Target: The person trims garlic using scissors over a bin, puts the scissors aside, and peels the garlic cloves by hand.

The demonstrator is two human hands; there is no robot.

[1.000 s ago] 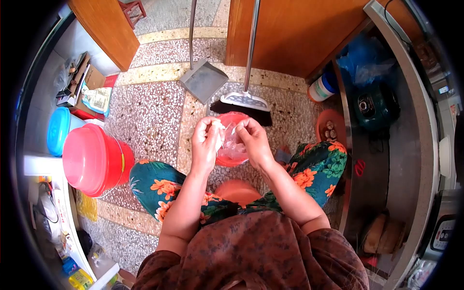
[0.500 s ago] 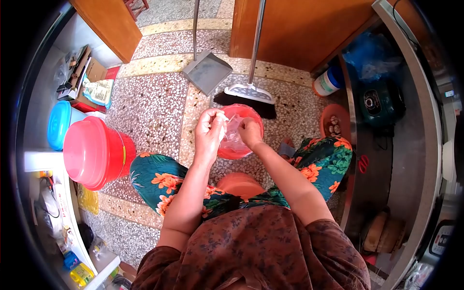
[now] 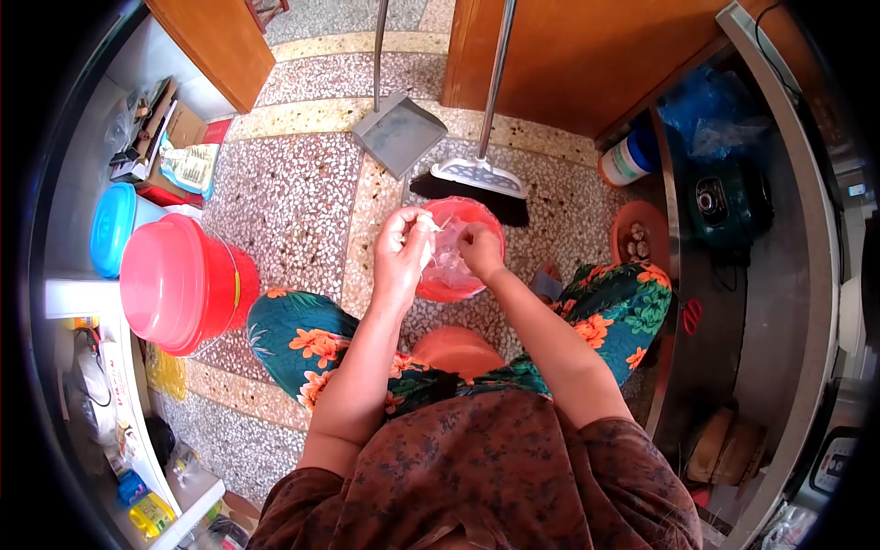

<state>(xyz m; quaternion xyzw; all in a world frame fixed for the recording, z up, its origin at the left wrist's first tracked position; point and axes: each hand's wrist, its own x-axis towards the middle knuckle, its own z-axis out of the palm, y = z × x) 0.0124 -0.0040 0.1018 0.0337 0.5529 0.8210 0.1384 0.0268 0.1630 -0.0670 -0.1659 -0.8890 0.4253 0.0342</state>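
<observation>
Pinching a small white piece between thumb and fingers, the left hand hangs in the head view at the near-left edge of a red basin. Just beside it, the right hand is over the basin's right part, its fingers curled in and their tips hidden, so I cannot tell whether it grips anything. Clear plastic lies crumpled inside the basin, below and between the two hands. Nearer the body than the hands, a rounded orange-red thing shows between the knees, which are spread in flowered trousers. Just beyond the hands lies the dark-bristled head of a broom, with a grey dustpan past it, a little to the left, on the speckled floor. Well to the left of the hands stands a lidded red bucket, near a blue-lidded tub. Off to their right, an orange bowl holds a few small round things, and red scissors show farther right, a little nearer the body.
</observation>
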